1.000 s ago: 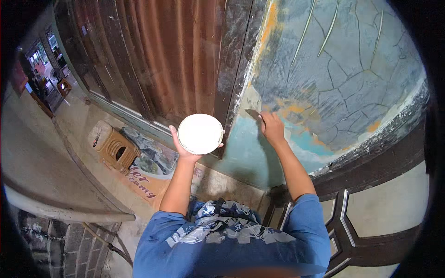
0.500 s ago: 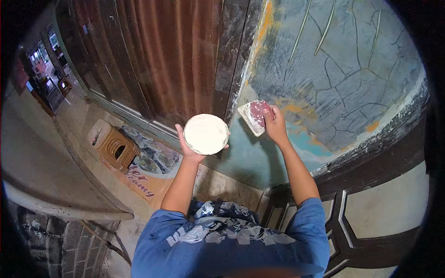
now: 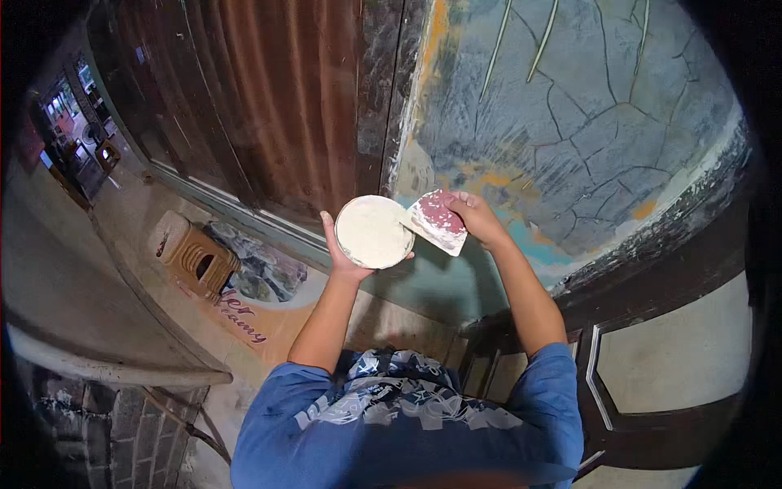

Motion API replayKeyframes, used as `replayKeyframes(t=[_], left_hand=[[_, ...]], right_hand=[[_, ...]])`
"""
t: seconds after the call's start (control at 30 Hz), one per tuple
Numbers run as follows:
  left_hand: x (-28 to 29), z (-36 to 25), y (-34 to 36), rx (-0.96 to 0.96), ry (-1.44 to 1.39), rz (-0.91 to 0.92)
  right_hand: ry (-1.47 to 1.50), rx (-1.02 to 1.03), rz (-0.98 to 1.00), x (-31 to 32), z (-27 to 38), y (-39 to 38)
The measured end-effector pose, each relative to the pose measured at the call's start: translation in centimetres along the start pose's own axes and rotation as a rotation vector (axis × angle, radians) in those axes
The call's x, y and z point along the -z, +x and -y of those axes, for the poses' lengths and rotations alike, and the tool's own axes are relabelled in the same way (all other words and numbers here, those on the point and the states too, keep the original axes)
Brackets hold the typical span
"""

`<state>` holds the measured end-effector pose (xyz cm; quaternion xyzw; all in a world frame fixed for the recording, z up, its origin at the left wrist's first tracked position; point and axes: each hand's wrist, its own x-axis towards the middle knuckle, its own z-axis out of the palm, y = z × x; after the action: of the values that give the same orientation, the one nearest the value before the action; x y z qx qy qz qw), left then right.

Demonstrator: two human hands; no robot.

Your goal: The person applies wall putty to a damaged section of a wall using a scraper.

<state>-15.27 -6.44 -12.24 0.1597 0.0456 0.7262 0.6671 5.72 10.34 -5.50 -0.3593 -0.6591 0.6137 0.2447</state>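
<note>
- Cream-coloured paste point(image 3: 369, 231) lies level with the top of the round container point(image 3: 391, 263), which I see near the middle of my feed, its open top facing up toward the camera.
- The left grip point(image 3: 350, 267) carries this container from below, spread around it: I make out the thumb along the left side and fingertips past the lower right edge.
- The right grip point(image 3: 479, 218) pinches a flat scraper point(image 3: 437, 220), which I find just right of the container, its reddish face turned up to me; the fingers behind it are hidden.
- White smears and flecks mark the scraper, thickest along its lower edge.
- From here I see the scraper's left corner meet the container's right rim; I cannot tell whether it presses into the paste.
- Ahead I have a painted wall point(image 3: 603, 138), grey with dark branching lines, orange patches point(image 3: 494, 178) and a blue-green band point(image 3: 440, 295) low down.
- Left of that wall I see a brown ridged panel point(image 3: 285, 106) in a dark frame.
- Farther left, I spot a tan stool point(image 3: 199, 259) beside a printed sheet point(image 3: 265, 265) on the floor.
- At lower right I get a dark door point(image 3: 631, 428) with pale panels.
- Nearest the camera, I see the wearer's blue shirt point(image 3: 407, 440).
</note>
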Motion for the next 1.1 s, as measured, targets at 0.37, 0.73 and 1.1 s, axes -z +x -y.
replayKeyframes(t=[0.37, 0.73, 1.1], left_hand=[[-0.9, 3.8, -0.2, 0.010, -0.081, 0.015], [0.5, 2.8, -5.3, -0.127, -0.094, -0.022], [1.3, -1.8, -6.1, -0.180, -0.122, 0.043]], right_hand=[[0.816, -0.147, 0.206, 3.2, -5.9, -1.6], [-0.629, 0.561, -0.425, 3.2, -5.3, -0.2], [-1.163, 0.810, -0.445, -0.9, -9.1, 3.3]])
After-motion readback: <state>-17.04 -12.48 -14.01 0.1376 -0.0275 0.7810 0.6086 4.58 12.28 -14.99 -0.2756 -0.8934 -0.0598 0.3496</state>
